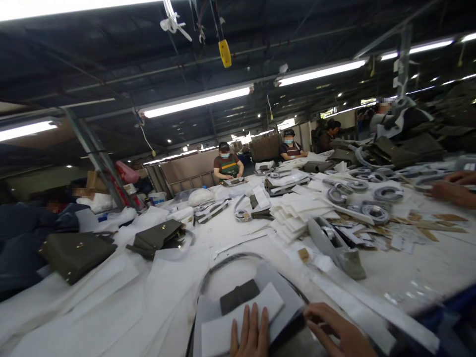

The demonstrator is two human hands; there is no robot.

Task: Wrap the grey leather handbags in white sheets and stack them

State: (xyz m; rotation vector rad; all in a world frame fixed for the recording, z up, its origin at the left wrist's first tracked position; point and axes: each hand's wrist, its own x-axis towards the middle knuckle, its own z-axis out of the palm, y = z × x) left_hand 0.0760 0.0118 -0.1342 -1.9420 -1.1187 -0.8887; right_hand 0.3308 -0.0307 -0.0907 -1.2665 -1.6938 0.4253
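Observation:
A handbag (293, 334) lies before me on the table, with its long wrapped strap (243, 255) looped above it. A white padding sheet (219, 331) rests on the bag over a grey translucent sheet (288, 291), and a dark olive flap (239, 296) shows beyond the padding. My left hand (251, 333) lies flat on the padding, fingers stretched out. At the bag's right edge, my right hand (336, 328) has curled fingers; whatever lies between its fingertips cannot be made out.
Olive bags (80, 253) and white sheets (111, 297) cover the left. To the right are a grey open box (334, 248), coiled straps (375, 212) and scattered tags (405, 238). Another person's hands (453, 188) reach in at far right. A co-worker (227, 163) works across the table.

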